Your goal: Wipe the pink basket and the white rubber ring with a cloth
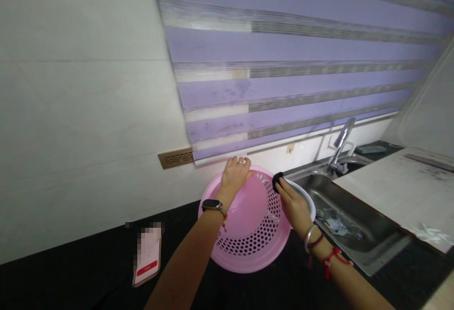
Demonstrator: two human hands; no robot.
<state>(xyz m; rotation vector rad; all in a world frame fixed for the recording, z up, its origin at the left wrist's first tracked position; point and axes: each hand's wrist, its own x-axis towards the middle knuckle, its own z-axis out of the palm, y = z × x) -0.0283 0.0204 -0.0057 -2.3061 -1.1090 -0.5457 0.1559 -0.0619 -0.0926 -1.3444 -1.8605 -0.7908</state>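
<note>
A round pink plastic basket [244,262] with rows of holes stands on the dark countertop, between my two arms. My left hand [236,177] grips its far rim, fingers curled over the edge; a ring and a wristband show on that arm. At the basket's right side, my right hand [293,206] holds a small black pad [277,182] between its fingers, up against the rim. Whether the pad is a cloth or a sponge I cannot tell. Behind my right hand, a white basin [308,196] is partly hidden by the hand and the basket.
A metal sink [358,201] with some water in it lies to the right, under a chrome faucet [342,142]. A large light board [400,187] covers part of it. To the left, a phone [149,258] lies on the countertop [177,225]. A socket [175,158] sits beside the purple blind [216,43].
</note>
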